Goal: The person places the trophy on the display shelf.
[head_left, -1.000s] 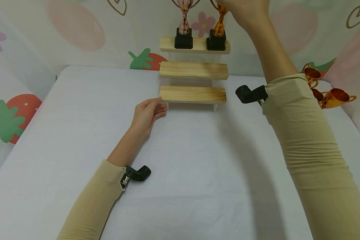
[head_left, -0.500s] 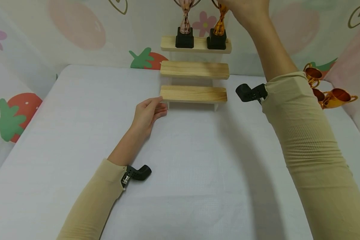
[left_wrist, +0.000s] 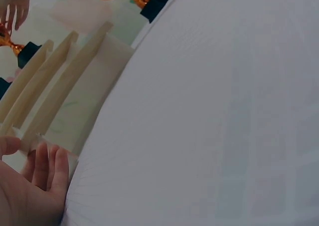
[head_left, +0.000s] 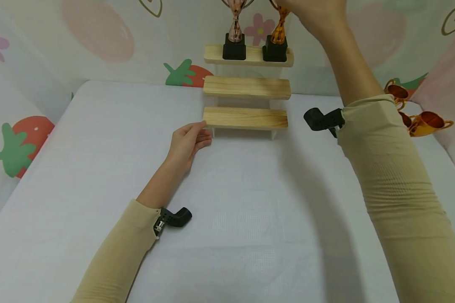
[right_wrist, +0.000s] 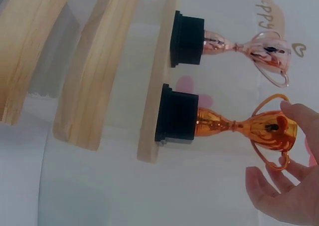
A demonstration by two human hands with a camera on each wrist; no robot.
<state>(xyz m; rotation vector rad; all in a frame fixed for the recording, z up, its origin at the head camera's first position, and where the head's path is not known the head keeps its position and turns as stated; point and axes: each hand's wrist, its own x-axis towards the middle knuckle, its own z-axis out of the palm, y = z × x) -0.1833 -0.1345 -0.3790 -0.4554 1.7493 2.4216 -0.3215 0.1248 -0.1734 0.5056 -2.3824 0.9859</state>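
Right hand (right_wrist: 294, 196) now slightly further right, fingers loose around gold trophy (right_wrist: 219, 123) upright on top shelf (head_left: 254, 54); reads as release. Left hand (head_left: 186, 143) pinches bottom shelf (head_left: 246, 118).

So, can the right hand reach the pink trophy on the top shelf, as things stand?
Probably, but not straight sideways: the right hand is at the top of the orange trophy, which is in the way. The front of the pink trophy looks free.

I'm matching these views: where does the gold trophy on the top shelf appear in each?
Head: the gold trophy is at the top edge, right of centre.
Left wrist: upper left edge, cropped; its black base shows.
Right wrist: right of centre, sideways.
Shared landmark: the right hand.
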